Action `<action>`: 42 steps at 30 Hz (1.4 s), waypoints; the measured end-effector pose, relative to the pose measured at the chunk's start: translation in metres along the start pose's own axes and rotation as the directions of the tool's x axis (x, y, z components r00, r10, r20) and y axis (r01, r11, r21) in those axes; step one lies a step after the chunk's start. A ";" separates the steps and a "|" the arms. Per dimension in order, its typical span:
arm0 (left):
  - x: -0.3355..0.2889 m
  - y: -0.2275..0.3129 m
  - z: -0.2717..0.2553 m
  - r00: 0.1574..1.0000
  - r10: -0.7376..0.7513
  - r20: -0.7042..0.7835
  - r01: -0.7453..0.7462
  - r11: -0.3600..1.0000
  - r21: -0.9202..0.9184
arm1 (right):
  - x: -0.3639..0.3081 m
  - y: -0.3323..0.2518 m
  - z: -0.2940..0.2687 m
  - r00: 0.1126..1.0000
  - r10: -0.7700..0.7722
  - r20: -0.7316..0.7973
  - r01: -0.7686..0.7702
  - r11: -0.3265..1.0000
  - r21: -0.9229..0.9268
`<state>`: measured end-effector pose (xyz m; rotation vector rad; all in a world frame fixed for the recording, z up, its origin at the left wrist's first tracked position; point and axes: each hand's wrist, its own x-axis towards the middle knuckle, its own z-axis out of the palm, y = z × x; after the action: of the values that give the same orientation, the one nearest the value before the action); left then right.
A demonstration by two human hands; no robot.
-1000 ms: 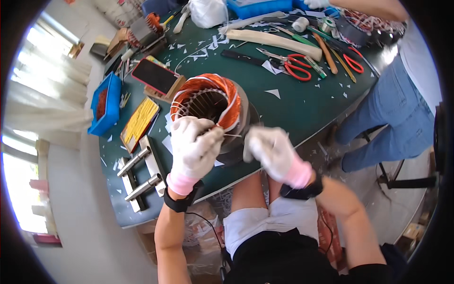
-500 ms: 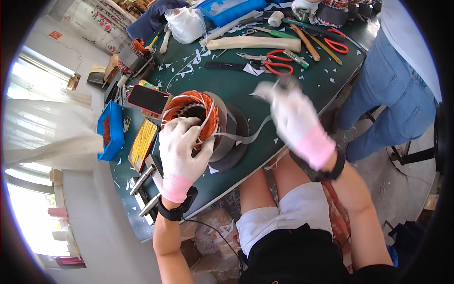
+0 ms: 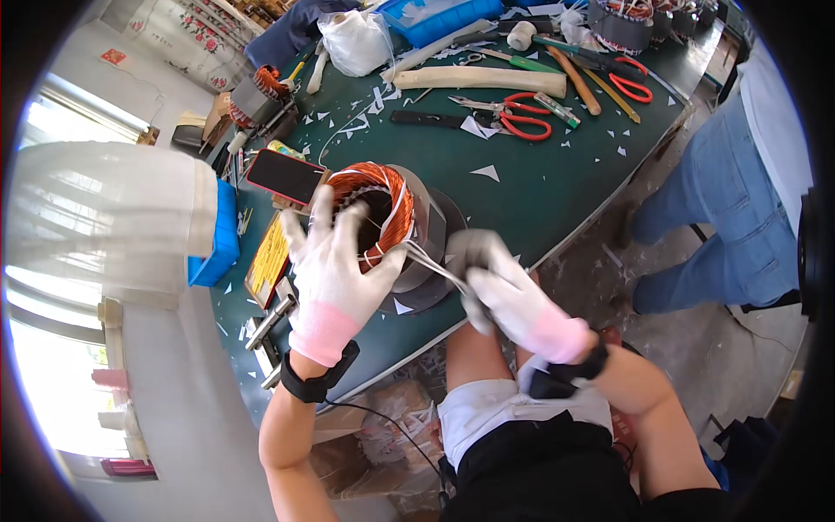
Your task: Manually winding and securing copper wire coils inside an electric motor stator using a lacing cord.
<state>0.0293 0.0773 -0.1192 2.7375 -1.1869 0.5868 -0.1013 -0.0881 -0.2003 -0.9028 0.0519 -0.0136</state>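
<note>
A motor stator (image 3: 430,228) with a ring of orange copper winding (image 3: 402,202) stands tilted on a dark round base on the green table. My left hand (image 3: 335,270), in a white glove with a pink cuff, is at the ring's near left. Its fingers are spread over the opening, and the thumb touches the rim where the white tape leaves it. That white tape (image 3: 437,267) runs taut from the winding to my gloved right hand (image 3: 509,300), which is closed on it above the table's front edge. Motion smears the right fingertips.
A phone (image 3: 285,176), a tray of yellow strips (image 3: 268,261) and a blue bin (image 3: 224,235) lie left. Beyond are red-handled scissors (image 3: 528,127), a wooden stick (image 3: 478,83) and a white bag (image 3: 355,43). A person in jeans (image 3: 709,183) stands right. Paper scraps litter the table.
My right hand has come down and left, toward my lap, and the slack tape has become taut. My left fingers have lifted off the ring and spread. The other person's hand has left the far edge.
</note>
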 end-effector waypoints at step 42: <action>-0.017 0.017 0.019 0.944 0.129 -0.305 -0.182 0.971 -0.153 | 0.011 -0.041 0.033 0.753 0.560 0.346 -0.643 0.737 0.205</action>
<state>0.0129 0.0727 -0.1446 2.3229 -1.3156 0.8265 -0.0884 -0.0883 -0.1480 -0.5234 0.0952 0.7040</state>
